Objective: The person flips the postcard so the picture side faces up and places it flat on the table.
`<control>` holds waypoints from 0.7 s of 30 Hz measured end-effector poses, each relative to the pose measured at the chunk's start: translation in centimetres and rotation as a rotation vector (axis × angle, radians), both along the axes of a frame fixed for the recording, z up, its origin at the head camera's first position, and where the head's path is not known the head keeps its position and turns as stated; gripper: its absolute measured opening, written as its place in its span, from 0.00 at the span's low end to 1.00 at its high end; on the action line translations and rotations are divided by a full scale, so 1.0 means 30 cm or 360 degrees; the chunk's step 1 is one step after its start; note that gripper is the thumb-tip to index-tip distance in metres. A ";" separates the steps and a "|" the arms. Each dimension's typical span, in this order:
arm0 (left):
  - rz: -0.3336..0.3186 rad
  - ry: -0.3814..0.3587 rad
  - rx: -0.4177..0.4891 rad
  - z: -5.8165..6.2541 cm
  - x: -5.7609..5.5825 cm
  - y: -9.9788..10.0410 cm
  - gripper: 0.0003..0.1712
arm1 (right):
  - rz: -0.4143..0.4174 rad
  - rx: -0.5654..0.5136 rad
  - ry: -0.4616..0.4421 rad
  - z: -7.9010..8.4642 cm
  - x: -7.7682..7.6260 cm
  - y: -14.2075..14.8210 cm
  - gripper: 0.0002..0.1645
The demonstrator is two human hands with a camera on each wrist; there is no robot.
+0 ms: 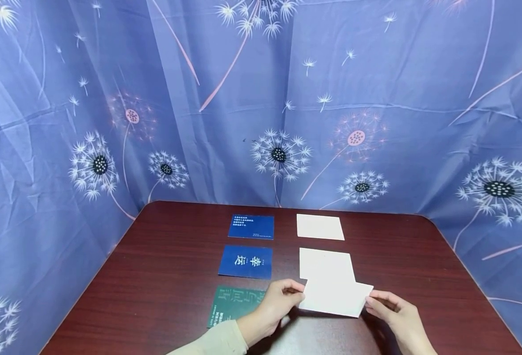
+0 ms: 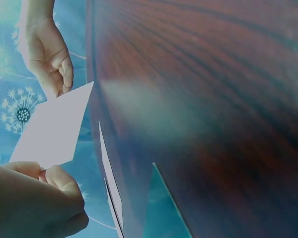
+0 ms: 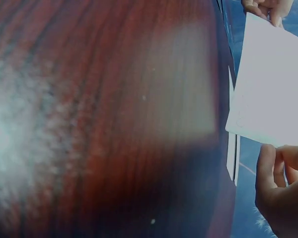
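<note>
White rectangular paper card (image 1: 336, 297), one: raised above the table, between both hands. Left hand (image 1: 275, 306), cream-sleeved: thumb and fingers pinching the card's left edge. Right hand (image 1: 399, 318): thumb and fingers pinching its right edge. Just beyond the grip: second white card (image 1: 326, 264); farther, third white card (image 1: 320, 227). Left of the grip: green printed card (image 1: 229, 306), partly hidden. Surface: glossy red-brown wood-grained table (image 1: 141, 296). Surround: blue dandelion-print fabric curtain (image 1: 225, 148).
</note>
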State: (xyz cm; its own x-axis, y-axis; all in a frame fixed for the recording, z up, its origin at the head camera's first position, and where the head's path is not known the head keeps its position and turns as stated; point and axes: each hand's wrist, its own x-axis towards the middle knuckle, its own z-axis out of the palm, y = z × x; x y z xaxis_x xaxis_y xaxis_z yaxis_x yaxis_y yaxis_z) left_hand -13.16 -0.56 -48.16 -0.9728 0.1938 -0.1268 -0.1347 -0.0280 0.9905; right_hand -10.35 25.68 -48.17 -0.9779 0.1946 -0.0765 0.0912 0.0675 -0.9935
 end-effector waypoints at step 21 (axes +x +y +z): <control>0.0006 0.0011 -0.0065 -0.008 0.001 -0.001 0.07 | 0.0031 -0.0013 -0.0025 -0.020 0.006 0.013 0.16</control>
